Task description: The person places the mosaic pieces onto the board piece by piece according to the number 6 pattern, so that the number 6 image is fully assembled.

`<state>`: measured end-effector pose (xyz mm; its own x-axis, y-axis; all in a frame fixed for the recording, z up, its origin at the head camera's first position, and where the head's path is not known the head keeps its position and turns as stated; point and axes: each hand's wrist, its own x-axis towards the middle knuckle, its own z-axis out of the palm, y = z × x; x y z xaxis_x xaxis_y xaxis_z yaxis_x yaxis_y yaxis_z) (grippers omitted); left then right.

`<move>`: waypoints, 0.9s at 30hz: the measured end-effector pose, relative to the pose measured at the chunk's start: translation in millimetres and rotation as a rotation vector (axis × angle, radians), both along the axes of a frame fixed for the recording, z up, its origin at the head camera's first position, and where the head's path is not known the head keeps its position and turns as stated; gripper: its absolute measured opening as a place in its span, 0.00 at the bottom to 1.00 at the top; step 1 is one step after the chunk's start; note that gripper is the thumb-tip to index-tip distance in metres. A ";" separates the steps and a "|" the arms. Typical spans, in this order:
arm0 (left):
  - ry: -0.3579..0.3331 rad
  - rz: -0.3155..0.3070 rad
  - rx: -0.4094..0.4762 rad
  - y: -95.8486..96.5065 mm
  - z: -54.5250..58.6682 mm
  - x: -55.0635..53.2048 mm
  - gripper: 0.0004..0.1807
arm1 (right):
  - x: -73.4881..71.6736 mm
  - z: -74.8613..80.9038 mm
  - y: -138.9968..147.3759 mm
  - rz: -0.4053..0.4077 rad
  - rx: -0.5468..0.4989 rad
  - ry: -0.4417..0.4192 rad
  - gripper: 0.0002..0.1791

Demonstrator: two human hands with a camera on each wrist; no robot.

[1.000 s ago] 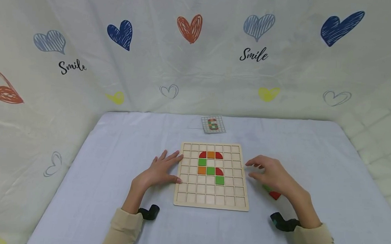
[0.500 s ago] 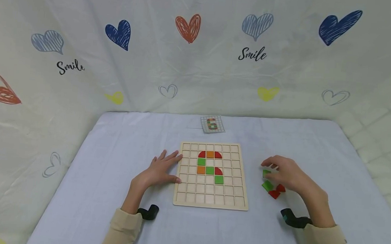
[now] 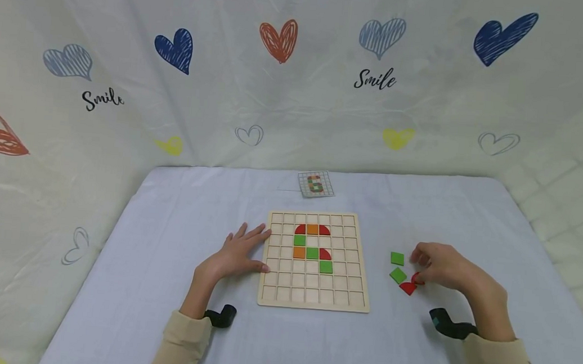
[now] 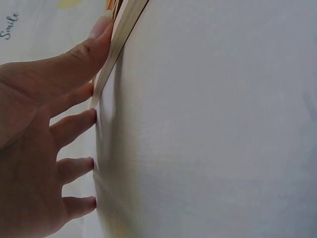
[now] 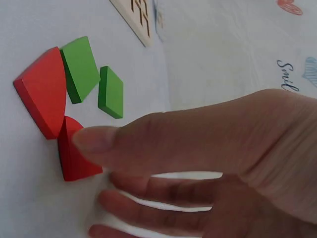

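Observation:
My left hand (image 3: 238,254) is spread at the left edge of a wooden grid board (image 3: 314,299). Its thumb (image 4: 89,49) and fingertips lie along the board's rim. Over to the right, my right hand (image 3: 443,266) is low above several loose pieces, with thumb and index finger apart. In the right wrist view the thumb tip overlaps a red quarter-circle piece (image 5: 81,166), and the index fingertip is close to its corner. A second red quarter-circle piece (image 3: 408,289) lies against it. Two green square pieces (image 3: 397,258) lie just beyond on the cloth.
Red, orange and green pieces (image 3: 312,253) sit in the board's cells. Behind the board lies a small pattern card (image 3: 315,184) with a similar coloured figure. A white cloth covers the table (image 3: 209,199), and a printed curtain (image 3: 317,105) hangs at the back.
My right hand has moved right from beside the board, past the green squares to the red pieces, uncovering the loose pieces. My left hand has stayed at the board's edge.

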<state>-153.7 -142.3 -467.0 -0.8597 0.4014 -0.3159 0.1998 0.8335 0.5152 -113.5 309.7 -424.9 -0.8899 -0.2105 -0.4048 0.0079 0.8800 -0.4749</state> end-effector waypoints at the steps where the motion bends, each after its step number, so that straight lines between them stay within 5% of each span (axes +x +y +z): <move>1: 0.001 -0.001 -0.001 -0.2 0.2 0.0 0.50 | 0.1 0.1 1.2 -0.009 0.011 -0.016 0.17; 27: -0.007 -0.006 0.041 -1.8 4.4 2.7 0.50 | -6.8 -13.4 0.0 -0.034 -0.038 0.064 0.10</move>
<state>-151.0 -144.1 -462.6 -0.8553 0.4189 -0.3050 0.2008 0.8106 0.5501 -120.3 309.8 -438.3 -0.9206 -0.1937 -0.3390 0.0062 0.8608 -0.5088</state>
